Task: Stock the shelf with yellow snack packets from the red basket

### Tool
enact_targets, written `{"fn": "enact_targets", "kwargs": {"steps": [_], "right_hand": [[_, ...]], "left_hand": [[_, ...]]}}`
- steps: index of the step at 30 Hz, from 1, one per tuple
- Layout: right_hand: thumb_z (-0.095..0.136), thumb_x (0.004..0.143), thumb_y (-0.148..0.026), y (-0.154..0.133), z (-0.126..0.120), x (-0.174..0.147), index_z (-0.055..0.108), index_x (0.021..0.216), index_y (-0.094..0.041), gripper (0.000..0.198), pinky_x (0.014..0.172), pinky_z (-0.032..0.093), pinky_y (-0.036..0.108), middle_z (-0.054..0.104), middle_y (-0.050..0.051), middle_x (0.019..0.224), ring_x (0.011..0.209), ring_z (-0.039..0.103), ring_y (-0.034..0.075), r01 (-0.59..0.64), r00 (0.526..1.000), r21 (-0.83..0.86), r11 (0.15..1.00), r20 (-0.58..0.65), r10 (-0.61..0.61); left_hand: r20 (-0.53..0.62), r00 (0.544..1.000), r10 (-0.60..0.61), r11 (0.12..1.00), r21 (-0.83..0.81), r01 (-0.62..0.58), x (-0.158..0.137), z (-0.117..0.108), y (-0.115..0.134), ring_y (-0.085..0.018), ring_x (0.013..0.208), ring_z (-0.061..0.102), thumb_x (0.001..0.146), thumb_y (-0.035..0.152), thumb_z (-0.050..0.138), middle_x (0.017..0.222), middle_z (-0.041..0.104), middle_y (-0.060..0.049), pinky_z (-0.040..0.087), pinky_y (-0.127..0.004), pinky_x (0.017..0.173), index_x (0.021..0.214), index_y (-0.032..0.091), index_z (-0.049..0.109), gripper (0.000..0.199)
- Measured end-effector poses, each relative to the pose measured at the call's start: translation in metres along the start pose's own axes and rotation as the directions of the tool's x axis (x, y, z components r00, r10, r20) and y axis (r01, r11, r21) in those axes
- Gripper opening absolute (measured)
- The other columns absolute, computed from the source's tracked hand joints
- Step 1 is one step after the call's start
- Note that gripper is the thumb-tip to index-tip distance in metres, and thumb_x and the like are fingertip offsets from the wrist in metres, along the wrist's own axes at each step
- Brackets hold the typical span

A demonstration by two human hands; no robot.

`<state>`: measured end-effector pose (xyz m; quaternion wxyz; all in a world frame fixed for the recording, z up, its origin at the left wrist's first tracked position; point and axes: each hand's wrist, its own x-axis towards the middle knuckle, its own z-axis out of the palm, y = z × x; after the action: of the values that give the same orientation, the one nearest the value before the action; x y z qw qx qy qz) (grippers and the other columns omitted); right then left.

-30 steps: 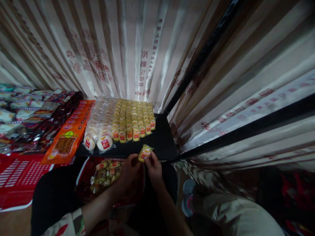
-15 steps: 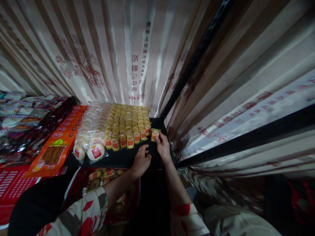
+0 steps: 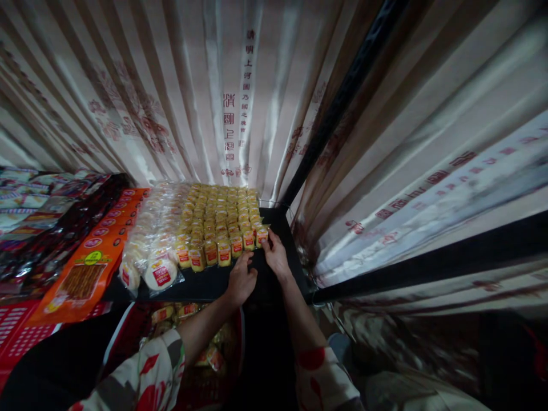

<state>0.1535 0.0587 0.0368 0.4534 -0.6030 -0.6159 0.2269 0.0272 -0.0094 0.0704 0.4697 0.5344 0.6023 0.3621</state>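
Observation:
My right hand [image 3: 276, 257] pinches a small yellow packaged cake [image 3: 261, 236] with a red-and-white label. This cake stands at the front of the rightmost row of matching packaged cakes [image 3: 218, 217] on a black shelf [image 3: 205, 288]. My left hand [image 3: 242, 281] hovers just in front of the rows, its fingers loosely bent and apart, with nothing visible in them. Left of the yellow cakes lie rows of round white pastries [image 3: 161, 271] in clear wrappers.
An orange snack bag [image 3: 81, 279] lies left of the pastries, beside dark red packets [image 3: 47, 240]. Below the shelf, a red container [image 3: 242, 337] holds more yellow packages [image 3: 214, 359]. Pleated curtains [image 3: 192, 85] and a black post [image 3: 338, 114] stand behind.
My right hand has brought the cake leftward, from apart on the shelf to against the right end of the front row. My left hand has shifted slightly left and down.

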Motion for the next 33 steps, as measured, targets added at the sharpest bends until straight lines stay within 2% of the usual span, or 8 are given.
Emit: {"fn": "enact_targets", "kwargs": {"steps": [4, 7, 14, 16, 20, 25, 30, 33], "right_hand": [[0.038, 0.085, -0.035, -0.003, 0.002, -0.004, 0.049, 0.128, -0.018, 0.047, 0.1, 0.036, 0.042, 0.056, 0.01, 0.122, 0.115, 0.048, 0.024, 0.041, 0.998, -0.128, 0.991, 0.053, -0.035], [0.033, 0.088, -0.036, -0.005, 0.004, -0.007, 0.042, 0.133, -0.017, 0.05, 0.103, 0.033, 0.042, 0.052, 0.01, 0.128, 0.121, 0.043, 0.023, 0.039, 0.997, -0.156, 0.987, 0.076, -0.027], [0.024, 0.09, -0.041, -0.008, 0.018, -0.01, 0.031, 0.138, -0.006, 0.06, 0.111, 0.019, 0.041, 0.036, 0.013, 0.142, 0.138, 0.012, 0.023, -0.044, 0.997, -0.176, 0.983, 0.059, 0.055], [0.023, 0.09, -0.042, -0.008, 0.023, -0.011, 0.029, 0.139, -0.003, 0.062, 0.112, 0.017, 0.042, 0.035, 0.014, 0.143, 0.139, 0.008, 0.024, -0.055, 0.997, -0.181, 0.982, 0.042, 0.064], [0.024, 0.09, -0.044, -0.008, 0.026, -0.013, 0.031, 0.138, -0.005, 0.063, 0.111, 0.017, 0.044, 0.037, 0.015, 0.141, 0.139, 0.01, 0.025, -0.047, 0.999, -0.199, 0.979, 0.018, 0.051], [0.028, 0.089, -0.043, -0.009, 0.024, -0.014, 0.023, 0.141, -0.007, 0.063, 0.109, 0.022, 0.044, 0.031, 0.015, 0.144, 0.136, 0.022, 0.026, -0.061, 0.997, -0.191, 0.98, -0.057, 0.051], [0.031, 0.089, -0.042, -0.012, 0.025, -0.016, 0.032, 0.139, -0.014, 0.057, 0.107, 0.025, 0.044, 0.039, 0.012, 0.141, 0.134, 0.026, 0.025, -0.039, 0.999, -0.204, 0.978, -0.027, 0.034], [0.032, 0.088, -0.043, -0.014, 0.023, -0.017, 0.028, 0.14, -0.013, 0.06, 0.107, 0.025, 0.044, 0.036, 0.013, 0.142, 0.134, 0.026, 0.025, -0.044, 0.998, -0.19, 0.981, -0.046, 0.036]], "left_hand": [[-0.031, 0.999, 0.017, 1.0, 0.0, -0.017, 0.002, 0.0, 0.0, -0.017, 0.106, 0.056, 0.068, 0.001, 0.045, 0.123, 0.055, -0.005, 0.042, -0.035, 0.099, 0.113, 0.022, 0.055, 0.051], [-0.033, 0.999, 0.038, 0.999, 0.024, -0.037, 0.002, 0.0, 0.0, -0.017, 0.107, 0.056, 0.067, 0.0, 0.045, 0.125, 0.055, -0.006, 0.039, -0.034, 0.101, 0.112, 0.02, 0.055, 0.05], [-0.023, 0.997, 0.074, 0.997, 0.037, -0.073, 0.004, 0.001, -0.005, -0.017, 0.108, 0.055, 0.066, 0.0, 0.045, 0.124, 0.056, -0.005, 0.038, -0.034, 0.103, 0.111, 0.019, 0.055, 0.05], [-0.036, 0.996, 0.078, 0.996, 0.038, -0.077, 0.005, 0.003, -0.007, -0.017, 0.108, 0.055, 0.066, -0.001, 0.044, 0.123, 0.056, -0.006, 0.037, -0.034, 0.103, 0.111, 0.018, 0.056, 0.05], [-0.049, 0.995, 0.089, 0.995, 0.039, -0.087, 0.005, 0.005, -0.009, -0.017, 0.112, 0.053, 0.066, -0.002, 0.043, 0.12, 0.058, -0.005, 0.036, -0.035, 0.104, 0.108, 0.019, 0.057, 0.049], [-0.045, 0.995, 0.084, 0.996, 0.03, -0.083, 0.005, 0.003, -0.01, -0.017, 0.109, 0.054, 0.067, -0.001, 0.042, 0.113, 0.06, -0.005, 0.038, -0.035, 0.102, 0.108, 0.019, 0.057, 0.048], [-0.052, 0.996, 0.075, 0.997, 0.001, -0.075, 0.005, 0.002, -0.01, -0.016, 0.107, 0.054, 0.066, -0.002, 0.042, 0.11, 0.061, -0.003, 0.041, -0.035, 0.1, 0.104, 0.021, 0.057, 0.047], [-0.061, 0.995, 0.082, 0.996, -0.025, -0.084, 0.002, 0.002, -0.013, -0.016, 0.101, 0.057, 0.066, -0.001, 0.041, 0.11, 0.06, -0.004, 0.046, -0.035, 0.093, 0.1, 0.021, 0.057, 0.044]]}}
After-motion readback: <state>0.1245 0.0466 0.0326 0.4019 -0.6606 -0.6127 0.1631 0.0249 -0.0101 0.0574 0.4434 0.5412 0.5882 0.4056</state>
